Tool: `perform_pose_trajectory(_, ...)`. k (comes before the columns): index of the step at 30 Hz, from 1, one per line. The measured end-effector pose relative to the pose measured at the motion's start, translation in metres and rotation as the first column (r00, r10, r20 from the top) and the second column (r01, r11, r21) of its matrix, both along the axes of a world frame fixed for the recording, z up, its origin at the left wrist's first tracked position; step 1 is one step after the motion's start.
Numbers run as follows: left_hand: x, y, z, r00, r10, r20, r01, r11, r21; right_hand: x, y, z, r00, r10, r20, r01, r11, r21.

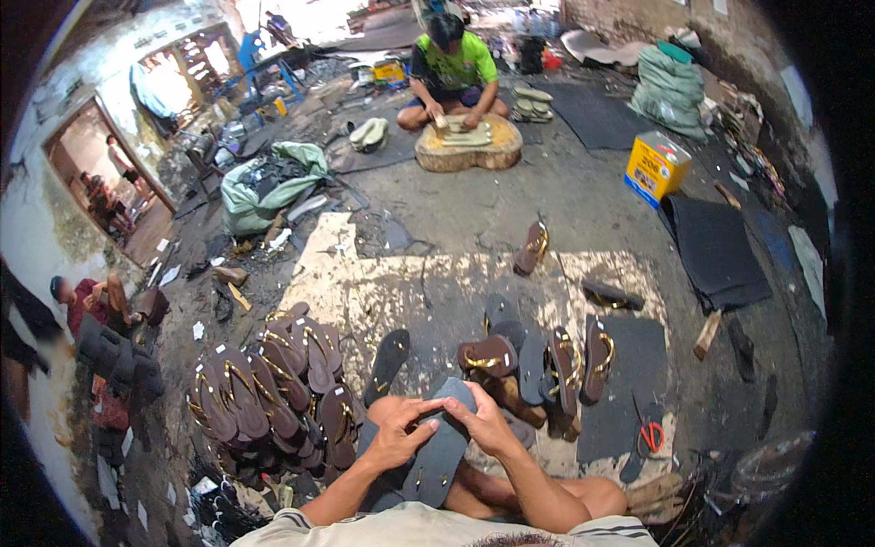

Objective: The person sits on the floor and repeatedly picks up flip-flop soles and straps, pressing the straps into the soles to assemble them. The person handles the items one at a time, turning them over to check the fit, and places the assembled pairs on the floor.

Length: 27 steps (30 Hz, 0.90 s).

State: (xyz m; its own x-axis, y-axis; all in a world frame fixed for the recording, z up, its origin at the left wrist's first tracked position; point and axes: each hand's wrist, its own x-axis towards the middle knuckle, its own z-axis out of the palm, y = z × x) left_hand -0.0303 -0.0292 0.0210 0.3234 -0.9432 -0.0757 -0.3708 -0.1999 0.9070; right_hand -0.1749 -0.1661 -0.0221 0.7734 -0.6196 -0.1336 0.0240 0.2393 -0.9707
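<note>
Grasping a dark sole (440,448) with half-curled left hand (401,434) and right hand (483,425), we have sandals (252,392) heaped by the sheet's (410,268) left edge, littered floor (428,214) beyond.

We see daylight flooding in through the far opening (314,16), blown out to white, with more glare at the window (187,68) on the upper left. Nearer us, the floor (437,210) lies in dimmer, even light with soft shadows. The hands (399,436) look fairly sharp; straight edges curve toward a black, rounded rim.
</note>
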Motion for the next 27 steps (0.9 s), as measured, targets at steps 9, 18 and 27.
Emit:
perform_pose_trajectory(9,-0.046,0.013,-0.003,0.962,-0.124,-0.242,0.115,0.992,-0.052,-0.085,0.037,0.018,0.997,-0.063,0.033,0.061,0.996,0.059)
perform_pose_trajectory(18,-0.036,0.041,0.015,0.93,0.087,-0.358,-0.075,0.996,0.049,-0.101,0.051,0.031,0.978,-0.21,0.007,0.207,0.972,0.112)
perform_pose_trajectory(27,0.024,0.1,-0.068,0.925,0.257,0.282,-0.272,0.962,0.017,-0.053,0.008,-0.007,0.992,-0.125,0.006,0.125,0.989,-0.081)
